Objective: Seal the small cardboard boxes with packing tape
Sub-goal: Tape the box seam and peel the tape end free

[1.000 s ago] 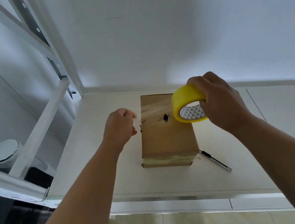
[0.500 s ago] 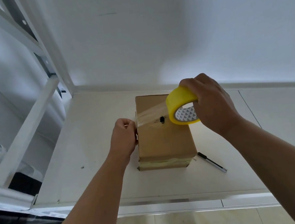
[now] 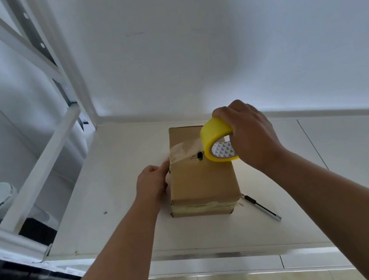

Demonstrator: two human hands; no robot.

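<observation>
From the head view, one cardboard box point(image 3: 200, 183) sits flat on a pale shelf point(image 3: 111, 176), its long side running from 6 o'clock to 12 o'clock. The right hand point(image 3: 250, 137) is wrapped around a yellow tape roll point(image 3: 214, 134), thumb and fingers clamped on its rim, and holds it just above the box top toward the 1 o'clock corner. A clear strip of tape point(image 3: 184, 151) stretches from the roll across the top toward 9 o'clock and folds over the left edge. The left hand point(image 3: 153, 184) is against the box's 9 o'clock side with the thumb lying up along that edge, touching the tape end. Its other fingers are hidden behind the hand, so whether it pinches the end or presses it flat cannot be told. The two hands are apart, one on each side of the box. The near end of the box, at 6 o'clock, shows glossy bands of tape along its edge, so that end looks sealed. The strip across the middle is anchored on one side only; it seems to need drawing over to the 3 o'clock side, pressing down and cutting. A slim knife point(image 3: 262, 207) lies on the shelf at the box's 4 o'clock, close to its corner, untouched. No other box is in sight, so how many remain cannot be judged.
</observation>
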